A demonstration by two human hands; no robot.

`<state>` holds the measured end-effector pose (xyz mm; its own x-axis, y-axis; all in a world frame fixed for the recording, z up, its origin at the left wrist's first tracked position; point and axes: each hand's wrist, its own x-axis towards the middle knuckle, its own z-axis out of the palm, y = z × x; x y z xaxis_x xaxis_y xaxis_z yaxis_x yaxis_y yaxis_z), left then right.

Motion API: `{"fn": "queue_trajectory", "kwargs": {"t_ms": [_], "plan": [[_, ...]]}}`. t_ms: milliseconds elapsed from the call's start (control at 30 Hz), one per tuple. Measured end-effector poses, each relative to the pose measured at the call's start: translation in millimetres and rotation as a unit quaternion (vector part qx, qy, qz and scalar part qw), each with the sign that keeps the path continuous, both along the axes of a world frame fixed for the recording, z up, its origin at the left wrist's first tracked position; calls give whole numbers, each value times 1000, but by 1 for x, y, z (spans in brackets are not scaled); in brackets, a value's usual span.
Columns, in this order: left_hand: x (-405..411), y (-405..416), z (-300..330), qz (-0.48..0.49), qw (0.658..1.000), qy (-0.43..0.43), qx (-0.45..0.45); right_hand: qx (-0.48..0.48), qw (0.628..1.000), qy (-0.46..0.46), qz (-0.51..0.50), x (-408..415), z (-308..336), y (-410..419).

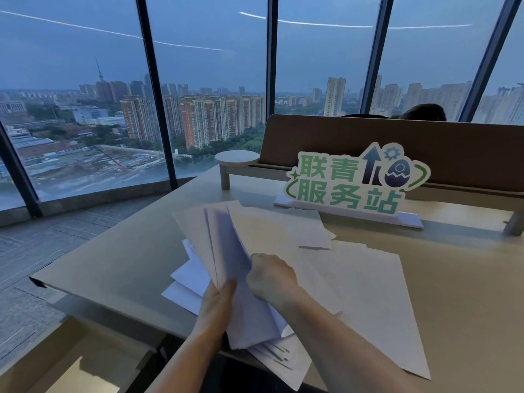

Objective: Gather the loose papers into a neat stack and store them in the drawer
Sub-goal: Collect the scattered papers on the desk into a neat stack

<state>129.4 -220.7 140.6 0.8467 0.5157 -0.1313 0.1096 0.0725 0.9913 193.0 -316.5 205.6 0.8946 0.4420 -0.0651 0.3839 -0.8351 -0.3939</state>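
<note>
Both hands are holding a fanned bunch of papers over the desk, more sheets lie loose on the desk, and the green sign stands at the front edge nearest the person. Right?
Not quite. The head view shows the green sign at the back of the desk, against the brown divider. The rest holds: left hand and right hand hold the fanned papers, loose sheets around.

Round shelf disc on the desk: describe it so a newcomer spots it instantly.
Start at the brown divider panel along the desk's far edge. At its left end, left of the green-lettered sign, sits the pale round disc on a short post, the only circular thing there.
</note>
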Motion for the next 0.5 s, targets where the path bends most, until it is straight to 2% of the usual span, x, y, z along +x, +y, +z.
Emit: {"fn": "queue_trajectory", "kwargs": {"t_ms": [200, 333, 500], "plan": [[0, -2, 6, -12, 999, -22, -41, 65, 995, 77, 0, -2, -10, 8], [4, -1, 5, 1, 999, -23, -35, 133, 980, 149, -1, 0, -17, 2], [7, 2, -2, 22, 999, 22, -38, 201, 971, 130, -1, 11, -22, -17]]}}
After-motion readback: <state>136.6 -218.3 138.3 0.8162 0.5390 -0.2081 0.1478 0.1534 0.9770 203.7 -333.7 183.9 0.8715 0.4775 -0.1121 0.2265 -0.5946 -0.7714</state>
